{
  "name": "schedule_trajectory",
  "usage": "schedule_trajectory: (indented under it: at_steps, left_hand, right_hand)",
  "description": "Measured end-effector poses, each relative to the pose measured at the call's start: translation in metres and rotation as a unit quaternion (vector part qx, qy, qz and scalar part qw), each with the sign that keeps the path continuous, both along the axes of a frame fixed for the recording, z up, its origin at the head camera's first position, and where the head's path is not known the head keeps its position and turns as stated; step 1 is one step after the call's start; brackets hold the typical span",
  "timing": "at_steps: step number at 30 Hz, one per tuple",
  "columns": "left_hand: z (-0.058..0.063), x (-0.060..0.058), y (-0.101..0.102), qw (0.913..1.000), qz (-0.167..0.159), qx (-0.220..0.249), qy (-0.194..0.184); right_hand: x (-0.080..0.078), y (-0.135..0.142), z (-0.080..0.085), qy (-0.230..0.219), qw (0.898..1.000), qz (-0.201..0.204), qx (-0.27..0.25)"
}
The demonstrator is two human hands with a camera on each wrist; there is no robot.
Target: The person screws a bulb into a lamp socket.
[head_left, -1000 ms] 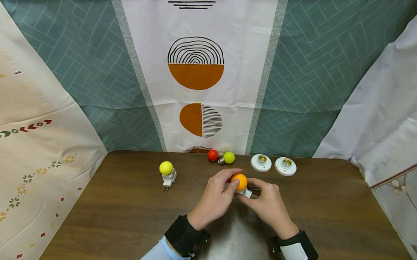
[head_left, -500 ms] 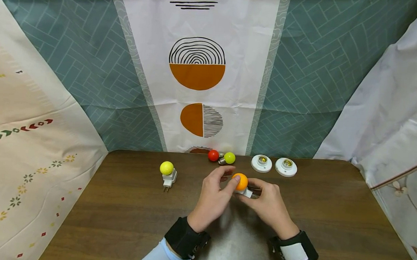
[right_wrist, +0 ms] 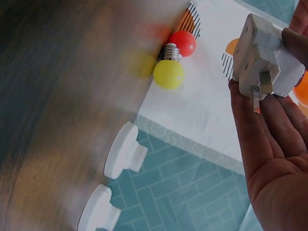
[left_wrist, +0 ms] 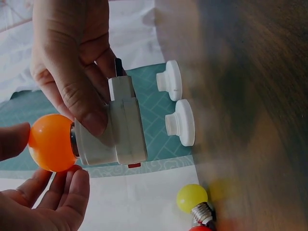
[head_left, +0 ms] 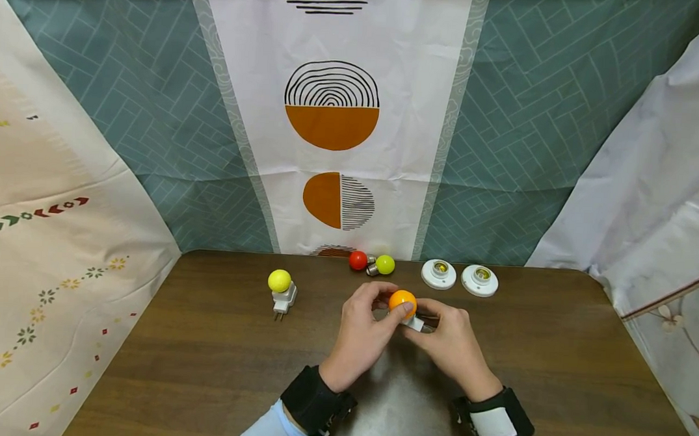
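Between my hands is an orange light bulb [left_wrist: 52, 143], set in a white plug-in lamp socket [left_wrist: 111, 137] with a small red part at its side. My left hand [head_left: 361, 329] pinches the round bulb, thumb on one side and fingertips on the other. With thumb and fingers, my right hand [head_left: 451, 339] grips the white socket, whose metal prongs [right_wrist: 257, 98] stick out past the fingers in the right wrist view. The socket and bulb are held up above the table. A dark band of the bulb's base shows at the socket's mouth.
A yellow bulb [head_left: 279, 281] sits in another white plug-in socket [head_left: 284, 300] at the left. Along the back edge of the brown table [head_left: 214, 368] lie a red bulb [head_left: 357, 260] and a yellow-green bulb [head_left: 385, 265]. Two round white lamp holders [head_left: 438, 274] stand right of them.
Half a second ago my left fingers had loosened and drawn slightly left off the orange bulb; now they are back around it, with the thumb over its front. The right hand holds still.
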State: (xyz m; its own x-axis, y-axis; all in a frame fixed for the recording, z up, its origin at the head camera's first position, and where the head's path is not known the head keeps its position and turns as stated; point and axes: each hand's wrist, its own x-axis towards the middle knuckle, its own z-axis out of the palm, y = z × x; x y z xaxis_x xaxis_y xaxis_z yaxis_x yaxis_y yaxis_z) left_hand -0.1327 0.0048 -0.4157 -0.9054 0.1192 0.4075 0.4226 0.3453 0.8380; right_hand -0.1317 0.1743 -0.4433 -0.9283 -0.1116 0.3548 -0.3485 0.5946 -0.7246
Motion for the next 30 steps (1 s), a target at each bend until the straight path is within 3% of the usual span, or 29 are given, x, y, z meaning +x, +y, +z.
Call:
schedule_trajectory:
  at_steps: [4,13,23,30]
  left_hand:
    - [0.0,-0.002,0.0,0.9999,-0.007,0.007,0.008]
    - [0.004,-0.006,-0.003,0.9993,-0.035,0.003,-0.012]
    - [0.011,-0.008,-0.007,0.9974,-0.061,-0.024,-0.028]
    - [0.009,-0.007,-0.006,0.9986,-0.045,0.008,-0.026]
  right_hand:
    - [-0.001,0.0,0.0,0.005,1.0,0.008,-0.009]
    - [-0.006,0.001,0.004,-0.004,0.998,0.039,-0.042]
    - [-0.009,0.002,0.012,-0.008,0.998,0.048,-0.043]
    - [-0.007,0.002,0.01,-0.018,0.998,0.038,-0.05]
